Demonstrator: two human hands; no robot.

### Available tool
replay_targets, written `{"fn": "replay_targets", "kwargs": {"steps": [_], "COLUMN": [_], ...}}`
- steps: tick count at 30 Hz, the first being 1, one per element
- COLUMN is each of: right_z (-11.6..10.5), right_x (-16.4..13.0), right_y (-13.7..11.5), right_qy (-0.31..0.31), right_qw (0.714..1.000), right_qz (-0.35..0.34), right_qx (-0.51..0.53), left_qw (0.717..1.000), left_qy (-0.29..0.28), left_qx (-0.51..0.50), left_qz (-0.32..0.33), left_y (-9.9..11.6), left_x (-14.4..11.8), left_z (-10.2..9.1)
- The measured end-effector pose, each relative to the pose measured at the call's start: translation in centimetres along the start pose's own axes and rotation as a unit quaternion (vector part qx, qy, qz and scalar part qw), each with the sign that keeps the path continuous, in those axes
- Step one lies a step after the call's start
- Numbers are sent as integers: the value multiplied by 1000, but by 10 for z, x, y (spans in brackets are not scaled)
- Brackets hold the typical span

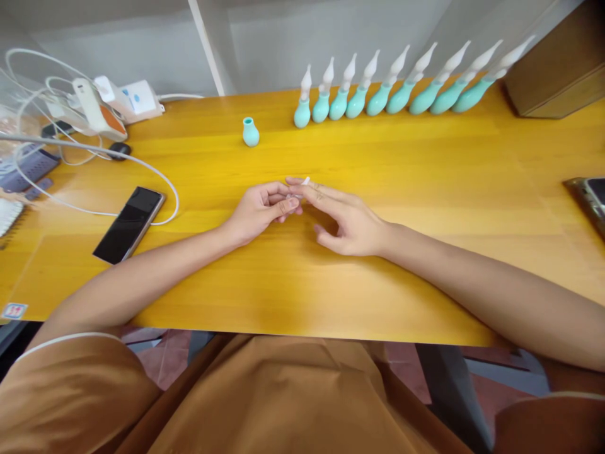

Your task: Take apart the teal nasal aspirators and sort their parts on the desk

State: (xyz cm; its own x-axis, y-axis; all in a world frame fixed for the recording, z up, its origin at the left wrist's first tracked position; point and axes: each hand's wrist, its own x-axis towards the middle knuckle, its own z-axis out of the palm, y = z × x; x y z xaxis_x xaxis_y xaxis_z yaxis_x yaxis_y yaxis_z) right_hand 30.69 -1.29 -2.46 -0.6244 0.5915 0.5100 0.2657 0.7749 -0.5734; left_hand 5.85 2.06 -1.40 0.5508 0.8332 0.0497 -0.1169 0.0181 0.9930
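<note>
My left hand (259,211) is closed in a pinch around a small clear-and-white nozzle tip (307,181), mostly hidden by fingers. Over it reaches my right hand (347,217), its fingers stretched across the piece and its thumb apart. The right fingertips touch or nearly touch the nozzle; I cannot tell which. Beyond my hands, a mint-green rubber bulb (251,133) stands upright on the table with its mouth open and no nozzle in it. Farther back on the right is a row of several matching bulb syringes (338,104) with clear-and-white nozzles pointing up.
A phone (129,225) lies by my left forearm, with a white cable (161,173) looping past it. Chargers and a power strip (94,110) crowd the back left. A brown box (555,69) stands at the back right; another device (593,192) lies at the right edge of the wooden table (302,296).
</note>
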Motion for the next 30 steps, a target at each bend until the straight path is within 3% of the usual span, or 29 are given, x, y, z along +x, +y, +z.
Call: {"fn": "replay_targets", "kwargs": {"steps": [10, 18, 24, 30], "right_z": [3, 5, 5, 6], "right_x": [5, 4, 4, 6], "right_y": [6, 8, 7, 3], "right_qy": [18, -16, -25, -11], "right_qw": [971, 991, 995, 995], "right_qz": [85, -16, -33, -30], "right_qx": [222, 133, 92, 97], "left_qw": [999, 999, 999, 998], "left_qy": [8, -25, 9, -1], "left_qx": [-21, 32, 40, 68], "left_qz": [-26, -29, -13, 1], "left_y": [4, 5, 4, 3], "left_x": [2, -1, -3, -3], "left_z": [0, -1, 1, -2]}}
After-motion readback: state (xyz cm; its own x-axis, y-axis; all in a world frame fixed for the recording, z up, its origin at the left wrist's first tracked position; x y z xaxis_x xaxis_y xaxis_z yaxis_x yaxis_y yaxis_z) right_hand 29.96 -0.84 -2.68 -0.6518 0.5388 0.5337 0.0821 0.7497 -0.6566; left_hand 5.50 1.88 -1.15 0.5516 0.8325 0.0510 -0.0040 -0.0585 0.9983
